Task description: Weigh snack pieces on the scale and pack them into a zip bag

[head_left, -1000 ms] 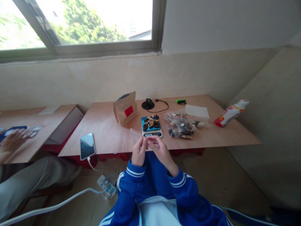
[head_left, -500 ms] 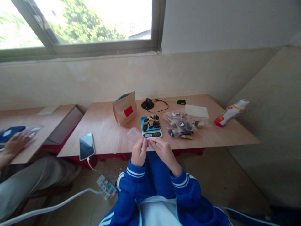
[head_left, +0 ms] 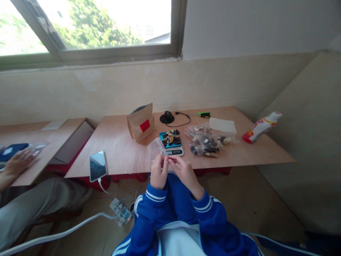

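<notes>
My left hand (head_left: 159, 173) and my right hand (head_left: 184, 173) come together at the table's front edge, fingertips pinched on a clear plastic zip bag (head_left: 155, 149). The bag sticks up to the left of my fingers and partly overlaps the scale's corner. Just beyond my hands is a small digital kitchen scale (head_left: 179, 152) with a blue top. Dried dark and tan slices (head_left: 171, 137), which look like mushroom or herb pieces, are heaped on it. To the right lie several filled clear bags (head_left: 209, 142) of similar pieces.
A brown paper pouch (head_left: 141, 124) with a red label stands left of the scale. Behind are a black round stand (head_left: 167, 117) with a cable and a green-black tool (head_left: 204, 115). White paper (head_left: 222, 125), a red-white bottle (head_left: 261, 128) and a charging phone (head_left: 98, 166) are around. Another person's hand (head_left: 18, 163) rests at the left table.
The plastic bag has swung upright and rightward, now overlapping the scale's left corner. My left hand has shifted slightly right; my right hand has barely moved.
</notes>
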Demonstrator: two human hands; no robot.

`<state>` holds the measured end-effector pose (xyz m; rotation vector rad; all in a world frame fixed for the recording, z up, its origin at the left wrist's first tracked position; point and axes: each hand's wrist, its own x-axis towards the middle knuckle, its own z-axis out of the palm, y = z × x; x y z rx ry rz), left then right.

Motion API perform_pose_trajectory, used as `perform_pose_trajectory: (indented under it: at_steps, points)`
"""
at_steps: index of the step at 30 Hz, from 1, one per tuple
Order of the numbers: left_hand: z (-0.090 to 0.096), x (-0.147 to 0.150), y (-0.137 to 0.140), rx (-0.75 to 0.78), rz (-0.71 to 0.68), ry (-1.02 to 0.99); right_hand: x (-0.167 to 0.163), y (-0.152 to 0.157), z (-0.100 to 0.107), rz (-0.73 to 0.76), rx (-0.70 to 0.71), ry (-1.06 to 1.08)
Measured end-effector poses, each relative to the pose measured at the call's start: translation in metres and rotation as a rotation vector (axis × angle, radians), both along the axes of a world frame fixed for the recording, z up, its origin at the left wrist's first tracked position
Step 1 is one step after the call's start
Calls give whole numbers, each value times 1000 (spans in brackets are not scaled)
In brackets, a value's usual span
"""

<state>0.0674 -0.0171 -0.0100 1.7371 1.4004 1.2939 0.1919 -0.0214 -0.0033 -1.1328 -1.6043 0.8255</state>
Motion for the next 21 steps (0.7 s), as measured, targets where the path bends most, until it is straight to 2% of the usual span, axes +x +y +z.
perform_pose_trajectory:
  at_steps: [8, 15, 18, 21]
  points:
    - [1, 3, -1, -40, -31, -16, 1, 3, -8, -126, 6, 44]
    - [0, 1, -1, -37, -4, 27, 2, 5, -13, -130, 4, 88]
    - [0, 0, 0, -21, -25, 25, -1, 5, -13, -120, -43, 136]
    - [1, 0, 0, -16, -47, 1, -5, 3, -11, -103, -149, 247]
